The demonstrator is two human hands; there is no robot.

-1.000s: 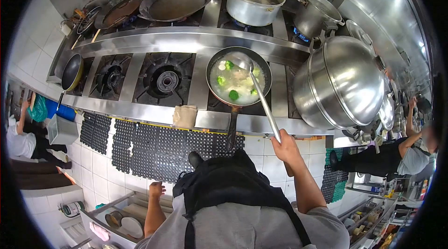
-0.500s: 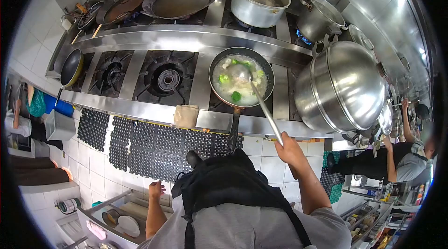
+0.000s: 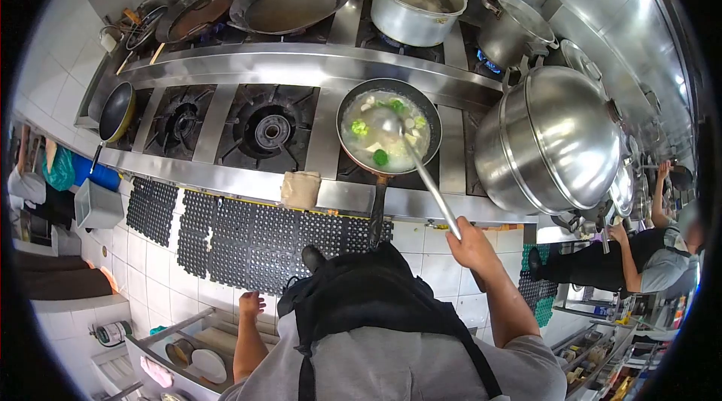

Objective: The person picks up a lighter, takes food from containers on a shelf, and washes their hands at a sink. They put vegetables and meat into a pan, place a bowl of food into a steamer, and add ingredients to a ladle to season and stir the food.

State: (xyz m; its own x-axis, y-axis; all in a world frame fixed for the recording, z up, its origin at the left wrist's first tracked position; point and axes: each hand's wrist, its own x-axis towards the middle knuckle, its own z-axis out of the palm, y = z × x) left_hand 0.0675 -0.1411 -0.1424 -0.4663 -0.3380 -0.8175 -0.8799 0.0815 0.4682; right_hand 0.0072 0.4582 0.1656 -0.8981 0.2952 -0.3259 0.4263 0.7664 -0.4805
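My right hand (image 3: pixel 472 244) is closed around the long handle of a metal ladle (image 3: pixel 430 183). The ladle's bowl sits in the cloudy broth inside a dark frying pan (image 3: pixel 436 124). Green broccoli pieces (image 3: pixel 380 157) and pale chunks float round it. The pan rests on the front row of the stove, its black handle (image 3: pixel 377 213) pointing at my body, with no hand on it. My left hand (image 3: pixel 252 303) hangs low beside me, fingers apart, holding nothing, near an open drawer with dishes (image 3: pixel 208 366).
A folded cloth (image 3: pixel 300 189) lies on the stove's front edge. Right of the pan stands a large domed steel pot (image 3: pixel 553 141). Behind are a wide aluminium pot (image 3: pixel 417 28) and dark woks (image 3: pixel 289 10). Another person (image 3: pixel 639 258) stands far right; one more is partly visible far left.
The ladle bowl has shifted slightly within the broth, and the floating pieces have moved. My right hand moved slightly with the handle. The people at both sides changed position a little.
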